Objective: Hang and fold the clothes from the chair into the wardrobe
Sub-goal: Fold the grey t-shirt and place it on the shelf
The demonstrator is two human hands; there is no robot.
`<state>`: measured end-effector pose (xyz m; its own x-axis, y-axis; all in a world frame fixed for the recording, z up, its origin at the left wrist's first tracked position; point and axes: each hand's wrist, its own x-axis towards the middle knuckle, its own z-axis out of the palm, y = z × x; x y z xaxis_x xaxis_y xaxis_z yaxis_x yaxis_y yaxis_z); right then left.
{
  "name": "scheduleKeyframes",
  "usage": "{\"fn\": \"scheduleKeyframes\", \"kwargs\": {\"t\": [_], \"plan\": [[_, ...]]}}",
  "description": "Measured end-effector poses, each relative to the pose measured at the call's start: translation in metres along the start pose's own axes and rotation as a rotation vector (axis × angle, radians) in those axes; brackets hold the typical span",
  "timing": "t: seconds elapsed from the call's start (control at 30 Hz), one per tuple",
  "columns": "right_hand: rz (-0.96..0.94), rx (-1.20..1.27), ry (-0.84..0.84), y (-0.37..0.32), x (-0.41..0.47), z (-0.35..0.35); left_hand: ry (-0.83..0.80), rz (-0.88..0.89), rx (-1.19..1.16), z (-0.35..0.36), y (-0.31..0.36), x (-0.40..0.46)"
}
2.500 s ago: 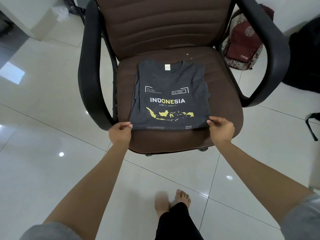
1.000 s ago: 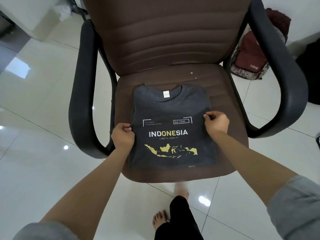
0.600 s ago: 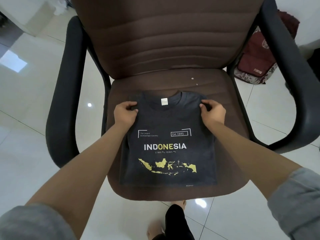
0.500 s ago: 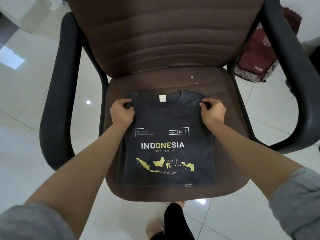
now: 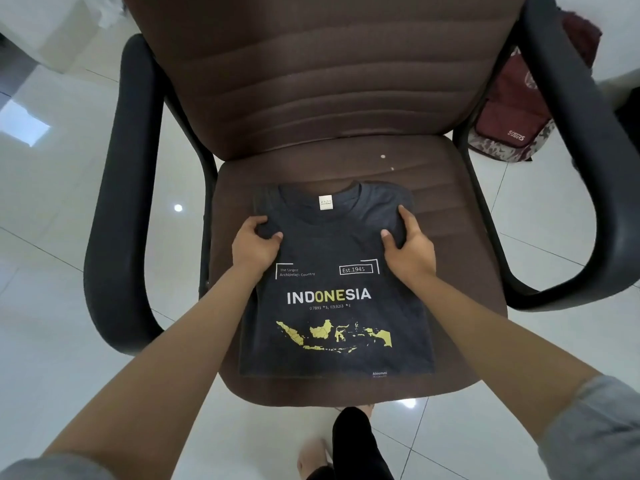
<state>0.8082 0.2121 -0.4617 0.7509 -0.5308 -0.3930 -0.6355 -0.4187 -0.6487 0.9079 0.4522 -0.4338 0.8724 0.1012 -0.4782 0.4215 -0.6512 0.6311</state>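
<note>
My bare foot [image 5: 313,460] on white tile floor [image 5: 69,306]. Folded dark T-shirt [image 5: 336,306] flat on brown chair seat [image 5: 450,271]. My left hand [image 5: 254,245] pinches its left shoulder, right hand [image 5: 408,247] grips right shoulder. Red backpack [image 5: 512,109] beyond chair's right armrest [image 5: 588,161].

The dark grey T-shirt [image 5: 341,285] carries printed text: "The Largest Archipelagic Country", a boxed "Est.1945", and "INDONESIA" in large letters (the "ONE" in yellow). Below run coordinates, partly legible: "0.7893 °S, 113.9213 °E". The hem mark reads "Aloomni". The maroon backpack [image 5: 516,109] bears an unreadable logo.
</note>
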Motion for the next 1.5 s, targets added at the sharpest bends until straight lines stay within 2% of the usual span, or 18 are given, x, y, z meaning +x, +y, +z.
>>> {"fn": "scheduleKeyframes", "kwargs": {"t": [0.1, 0.2, 0.33, 0.5, 0.6, 0.77, 0.9, 1.2, 1.33, 1.5], "plan": [[-0.069, 0.075, -0.063, 0.000, 0.001, -0.003, -0.007, -0.048, -0.232, -0.005, 0.000, 0.002], [-0.063, 0.274, -0.140, -0.002, 0.004, -0.010, -0.129, -0.144, -0.452, -0.012, 0.003, -0.001], [0.020, 0.519, -0.148, -0.010, 0.003, -0.025, -0.227, -0.194, -0.538, -0.025, 0.009, -0.009], [0.017, 0.634, -0.092, -0.024, -0.026, -0.050, -0.159, -0.119, -0.610, -0.046, 0.023, -0.045], [-0.037, 0.615, -0.057, -0.040, -0.055, -0.072, -0.146, -0.063, -0.659, -0.065, 0.033, -0.073], [-0.136, 0.589, 0.053, -0.069, -0.118, -0.117, -0.198, 0.089, -0.721, -0.107, 0.056, -0.125], [-0.198, 0.621, 0.152, -0.090, -0.190, -0.154, -0.278, 0.197, -0.708, -0.151, 0.077, -0.177], [-0.334, 0.711, 0.454, -0.102, -0.419, -0.240, -0.470, 0.622, -0.540, -0.243, 0.119, -0.346], [-0.371, 0.720, 0.613, -0.077, -0.527, -0.285, -0.628, 0.764, -0.591, -0.241, 0.134, -0.442], [-0.376, 0.698, 0.833, -0.019, -0.656, -0.332, -0.879, 0.911, -0.555, -0.204, 0.141, -0.565]]}}
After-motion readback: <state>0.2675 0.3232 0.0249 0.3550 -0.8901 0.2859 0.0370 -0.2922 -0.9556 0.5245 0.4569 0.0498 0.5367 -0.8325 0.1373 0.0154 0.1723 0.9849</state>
